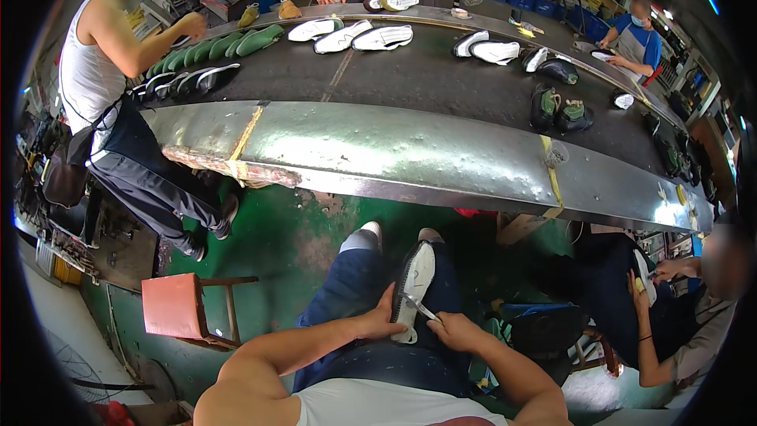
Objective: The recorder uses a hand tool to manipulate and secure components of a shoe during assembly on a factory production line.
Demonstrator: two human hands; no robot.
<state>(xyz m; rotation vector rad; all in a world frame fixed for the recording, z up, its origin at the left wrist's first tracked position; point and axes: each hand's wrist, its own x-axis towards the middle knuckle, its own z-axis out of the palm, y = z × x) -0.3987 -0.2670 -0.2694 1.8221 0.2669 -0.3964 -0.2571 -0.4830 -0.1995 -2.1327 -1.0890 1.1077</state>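
The shoe (418, 274) lies along your lap (337, 288), its near end held in your left grip (381, 319); your right grip (459, 331) is closed on a slim tool (420, 306). Expect the shoe light and bendy, best clasped by its sides, though material is hard to judge here.

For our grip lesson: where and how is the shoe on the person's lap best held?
Probably by the left edge of the shoe, toward its near end, from the left, as the left hand does. The shoe is long and narrow, pale underside up, so a hand can cup its side; the right hand has a tool across it from the right.
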